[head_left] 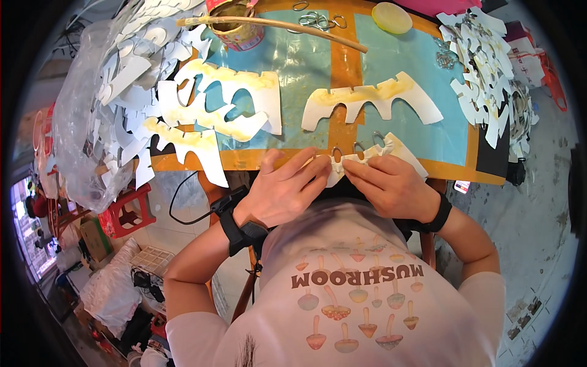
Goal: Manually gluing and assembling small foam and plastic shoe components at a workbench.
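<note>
At the table's near edge, both hands hold a white cut-out piece (406, 154) with yellowish smears like glue. Oval metal rings (337, 153) stand up along its far edge, where narrow tabs appear folded over them. My left hand (284, 186) pinches the left end of the piece, fingers closed. Thumb and fingers of my right hand (391, 186) are closed on its middle, close beside the left fingertips. Just beyond lies a flat, scalloped white cut-out (373, 98), smeared yellow along its notched edge. More smeared cut-outs (263, 101) overlap to the left.
A wooden stick (293, 27) lies across a smeared tin (241, 37) at the back. Loose metal rings (315, 21) and a pale yellow round lid-like disc (392, 18) are nearby. White cut-outs are heaped far left (137, 61) and right (483, 67). A red stool (128, 211) stands lower left.
</note>
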Demonstrator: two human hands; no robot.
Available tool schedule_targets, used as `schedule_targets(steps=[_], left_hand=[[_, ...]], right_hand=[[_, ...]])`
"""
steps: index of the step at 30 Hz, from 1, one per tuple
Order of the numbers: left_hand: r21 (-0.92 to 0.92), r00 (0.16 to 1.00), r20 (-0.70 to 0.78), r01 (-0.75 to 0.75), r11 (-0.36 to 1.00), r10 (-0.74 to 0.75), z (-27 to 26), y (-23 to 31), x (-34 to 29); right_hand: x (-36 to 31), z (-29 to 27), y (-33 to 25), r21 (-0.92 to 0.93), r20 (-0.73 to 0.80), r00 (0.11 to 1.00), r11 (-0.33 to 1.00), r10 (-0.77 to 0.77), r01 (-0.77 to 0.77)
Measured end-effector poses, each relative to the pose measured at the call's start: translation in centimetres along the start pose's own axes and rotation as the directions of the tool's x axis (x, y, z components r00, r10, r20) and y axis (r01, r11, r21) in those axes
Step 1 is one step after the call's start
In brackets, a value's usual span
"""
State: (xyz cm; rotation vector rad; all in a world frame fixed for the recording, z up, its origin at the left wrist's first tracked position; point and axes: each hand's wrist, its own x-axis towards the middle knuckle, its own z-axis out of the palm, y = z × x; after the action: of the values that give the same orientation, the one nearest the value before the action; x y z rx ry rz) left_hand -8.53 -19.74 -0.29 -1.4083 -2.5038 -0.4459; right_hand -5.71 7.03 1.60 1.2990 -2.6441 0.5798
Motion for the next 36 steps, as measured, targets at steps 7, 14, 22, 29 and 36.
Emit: schedule_targets(steps=[7,14,22,29,36], left_hand=[[-0.049,0.998,0.034,0.045,0.998,-0.043,-0.4,0.1,0.0],[-0.083,0.996,0.056,0.068,0.994,-0.063,-0.2,0.2,-0.2],[0.019,0.998,0.052,0.026,0.999,-0.027,0.1,0.4,-0.5],[0.014,0.996,0.075,0.047,0.999,-0.048,0.0,1.0,-0.8],[-0.029,0.992,0.075,0.105,0.994,-0.102,-0.1,1.4,-0.5]], right_hand=[[0.0,-0.7,0.2,0.11,0.065,0.998,0.993,0.024,-0.031],[0.4,-0.1,-0.8,0.083,0.078,0.991,0.99,0.109,-0.115],[-1.5,0.3,-0.5,-0.02,0.156,0.988,1.0,0.012,-0.009],[-1.2,0.4,-0.3,0.148,-0.001,0.998,0.987,0.059,-0.058],[-0.5,-0.2,-0.8,-0.02,0.047,0.998,0.998,-0.05,0.051]])
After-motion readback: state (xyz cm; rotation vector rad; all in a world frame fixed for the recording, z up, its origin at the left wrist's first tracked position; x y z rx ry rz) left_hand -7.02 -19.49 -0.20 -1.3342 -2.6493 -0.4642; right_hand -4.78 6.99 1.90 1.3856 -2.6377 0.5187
